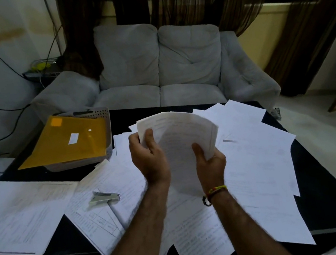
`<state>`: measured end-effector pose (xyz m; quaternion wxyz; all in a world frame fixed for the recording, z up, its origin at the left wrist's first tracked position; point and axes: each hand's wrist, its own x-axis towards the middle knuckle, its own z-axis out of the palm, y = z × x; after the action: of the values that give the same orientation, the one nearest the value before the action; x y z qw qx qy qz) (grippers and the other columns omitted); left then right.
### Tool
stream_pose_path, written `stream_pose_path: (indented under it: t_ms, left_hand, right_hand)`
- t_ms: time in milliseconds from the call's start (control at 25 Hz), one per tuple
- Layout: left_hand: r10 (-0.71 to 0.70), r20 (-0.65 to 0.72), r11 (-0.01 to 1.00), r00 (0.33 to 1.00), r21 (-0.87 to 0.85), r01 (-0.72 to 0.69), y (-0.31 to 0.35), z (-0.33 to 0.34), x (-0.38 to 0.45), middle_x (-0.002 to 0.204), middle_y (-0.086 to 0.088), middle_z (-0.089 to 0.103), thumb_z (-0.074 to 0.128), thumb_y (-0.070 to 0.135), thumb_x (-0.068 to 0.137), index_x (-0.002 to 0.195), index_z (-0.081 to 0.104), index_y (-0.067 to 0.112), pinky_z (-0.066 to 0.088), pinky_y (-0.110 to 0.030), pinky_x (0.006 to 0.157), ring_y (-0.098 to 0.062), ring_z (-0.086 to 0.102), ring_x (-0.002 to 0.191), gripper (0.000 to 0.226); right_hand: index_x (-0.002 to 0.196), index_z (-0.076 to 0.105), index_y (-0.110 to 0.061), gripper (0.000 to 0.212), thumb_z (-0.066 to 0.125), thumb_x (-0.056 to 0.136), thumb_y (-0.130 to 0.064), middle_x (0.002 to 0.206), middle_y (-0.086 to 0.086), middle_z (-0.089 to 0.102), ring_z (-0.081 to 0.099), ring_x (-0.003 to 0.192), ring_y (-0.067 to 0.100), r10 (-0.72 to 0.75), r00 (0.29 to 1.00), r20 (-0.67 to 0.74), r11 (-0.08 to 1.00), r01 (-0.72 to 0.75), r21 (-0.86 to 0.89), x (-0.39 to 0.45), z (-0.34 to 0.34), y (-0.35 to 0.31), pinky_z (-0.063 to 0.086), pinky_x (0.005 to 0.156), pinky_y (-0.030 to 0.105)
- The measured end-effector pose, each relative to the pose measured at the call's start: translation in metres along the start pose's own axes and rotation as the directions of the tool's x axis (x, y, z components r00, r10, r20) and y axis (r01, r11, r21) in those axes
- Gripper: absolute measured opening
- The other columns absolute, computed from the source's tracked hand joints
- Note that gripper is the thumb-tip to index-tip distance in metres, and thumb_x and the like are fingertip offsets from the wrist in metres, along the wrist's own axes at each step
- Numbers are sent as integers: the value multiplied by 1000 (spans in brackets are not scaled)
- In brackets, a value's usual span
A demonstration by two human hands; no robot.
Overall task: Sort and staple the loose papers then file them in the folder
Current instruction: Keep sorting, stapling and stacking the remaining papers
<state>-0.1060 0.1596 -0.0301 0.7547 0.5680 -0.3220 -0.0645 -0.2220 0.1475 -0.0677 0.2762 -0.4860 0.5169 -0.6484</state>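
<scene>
I hold a curved stack of white printed papers [178, 139] up above the table's middle. My left hand [148, 157] grips its left edge, thumb in front. At the stack's lower right corner, my right hand [209, 162] grips it with the thumb on top. Many loose sheets [256, 157] lie spread over the black table [330, 200] under and around my hands. A small silver stapler [104, 197] lies on sheets to the left of my left forearm. The yellow folder [65, 142] rests on a grey tray [103, 116] at the table's back left.
A separate pile of printed sheets [22, 216] sits at the table's left front. A grey sofa [161, 68] stands just behind the table. Cables and a small shelf are at the left wall.
</scene>
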Motion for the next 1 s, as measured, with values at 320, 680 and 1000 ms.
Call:
stream_pose_path:
  t_ms: [320, 680, 1000]
  left_hand:
    - [23, -1, 998, 1000, 59, -22, 0, 3, 16, 91, 5, 67, 59, 31, 94, 97, 60, 10, 45, -4, 63, -4, 61, 83, 20]
    - [-390, -89, 837, 916, 379, 394, -119, -48, 6, 79, -13, 69, 62, 23, 91, 81, 66, 7, 39, -31, 65, -36, 63, 81, 19]
    - [-253, 122, 844, 960, 512, 157, -172, -81, -6, 63, 2, 62, 60, 20, 93, 77, 57, 13, 39, -25, 51, -21, 60, 59, 17]
  right_hand:
    - [72, 64, -10, 29, 68, 87, -35, 64, 4, 60, 59, 63, 26, -110, 994, 28, 985, 113, -133, 12, 3, 4, 50, 57, 37]
    - [93, 70, -13, 24, 76, 78, -31, 88, 6, 70, 65, 90, 29, 382, 872, 305, 795, -142, -590, 5, 16, 63, 42, 67, 26]
    - [101, 70, -14, 26, 78, 77, -18, 98, 0, 69, 63, 92, 20, -131, 867, 480, 790, 384, -478, -30, 77, 73, 50, 85, 36]
